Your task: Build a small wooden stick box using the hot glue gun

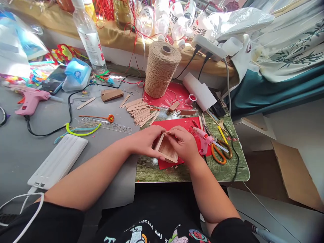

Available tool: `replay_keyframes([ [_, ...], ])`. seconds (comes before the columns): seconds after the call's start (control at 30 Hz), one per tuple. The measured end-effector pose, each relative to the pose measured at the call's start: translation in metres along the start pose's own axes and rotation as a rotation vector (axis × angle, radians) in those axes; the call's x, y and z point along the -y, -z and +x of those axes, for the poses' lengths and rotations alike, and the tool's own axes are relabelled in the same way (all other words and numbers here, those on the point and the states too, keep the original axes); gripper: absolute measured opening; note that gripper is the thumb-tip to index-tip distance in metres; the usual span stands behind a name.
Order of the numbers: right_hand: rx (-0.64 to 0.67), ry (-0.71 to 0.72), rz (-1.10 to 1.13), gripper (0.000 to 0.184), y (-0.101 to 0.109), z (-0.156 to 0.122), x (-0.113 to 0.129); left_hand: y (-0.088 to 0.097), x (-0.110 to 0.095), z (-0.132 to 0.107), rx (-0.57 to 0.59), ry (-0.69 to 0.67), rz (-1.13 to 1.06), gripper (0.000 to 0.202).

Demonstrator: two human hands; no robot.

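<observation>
My left hand [146, 140] and my right hand [183, 143] both grip a small open box made of wooden sticks [167, 150]. It is held just above a red sheet of paper [177, 126] on a small green-patterned table [227, 172]. The left fingers curl round the box's left wall. The right fingers pinch its upper right edge. A pile of loose wooden sticks [141, 113] lies just beyond the hands.
A pink glue gun [205, 138] and orange-handled scissors [220, 153] lie right of my hands. A cone of jute twine [162, 69] stands behind. On the grey table to the left are another pink glue gun [31, 99], a clear ruler [111, 125], a white flat device [59, 162] and a water bottle [89, 35].
</observation>
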State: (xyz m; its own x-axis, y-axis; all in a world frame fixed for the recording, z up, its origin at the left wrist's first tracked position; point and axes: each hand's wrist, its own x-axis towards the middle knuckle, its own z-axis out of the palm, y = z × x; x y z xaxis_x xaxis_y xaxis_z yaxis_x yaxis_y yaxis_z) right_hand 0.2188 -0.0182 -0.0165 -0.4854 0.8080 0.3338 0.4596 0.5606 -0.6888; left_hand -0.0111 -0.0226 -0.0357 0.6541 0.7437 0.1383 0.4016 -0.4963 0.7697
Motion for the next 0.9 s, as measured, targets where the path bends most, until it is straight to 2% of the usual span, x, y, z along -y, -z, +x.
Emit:
replay_keyframes([
  [0.1,0.04,0.029,0.049,0.012,-0.003,0.002,-0.003,0.005,-0.001,0.002,-0.044,0.09,0.005,0.03],
  [0.17,0.063,0.065,0.086,0.014,-0.005,0.003,-0.006,0.005,-0.001,0.004,-0.091,0.168,-0.028,0.017],
  [0.3,0.047,0.103,0.128,0.015,-0.01,0.004,-0.012,-0.003,-0.005,0.007,-0.151,0.321,-0.151,0.012],
  [0.4,0.039,0.105,0.165,0.017,-0.013,0.005,-0.015,-0.009,-0.009,0.007,-0.215,0.394,-0.155,0.009],
  [0.5,0.064,0.083,0.198,0.018,-0.016,0.006,-0.015,-0.012,-0.013,0.007,-0.251,0.414,-0.128,0.009],
  [0.63,0.091,0.044,0.251,0.018,-0.013,0.006,-0.013,-0.011,-0.015,0.008,-0.242,0.423,-0.104,0.009],
  [0.77,0.15,0.038,0.311,0.033,-0.001,0.012,-0.014,-0.009,-0.018,0.008,-0.256,0.416,-0.074,0.018],
  [0.83,0.128,0.011,0.253,0.028,0.005,0.025,-0.017,-0.008,-0.018,0.007,-0.26,0.415,-0.084,0.011],
  [0.9,0.083,-0.016,0.099,0.019,0.004,0.046,-0.023,-0.008,-0.017,0.006,-0.256,0.419,-0.093,0.007],
])
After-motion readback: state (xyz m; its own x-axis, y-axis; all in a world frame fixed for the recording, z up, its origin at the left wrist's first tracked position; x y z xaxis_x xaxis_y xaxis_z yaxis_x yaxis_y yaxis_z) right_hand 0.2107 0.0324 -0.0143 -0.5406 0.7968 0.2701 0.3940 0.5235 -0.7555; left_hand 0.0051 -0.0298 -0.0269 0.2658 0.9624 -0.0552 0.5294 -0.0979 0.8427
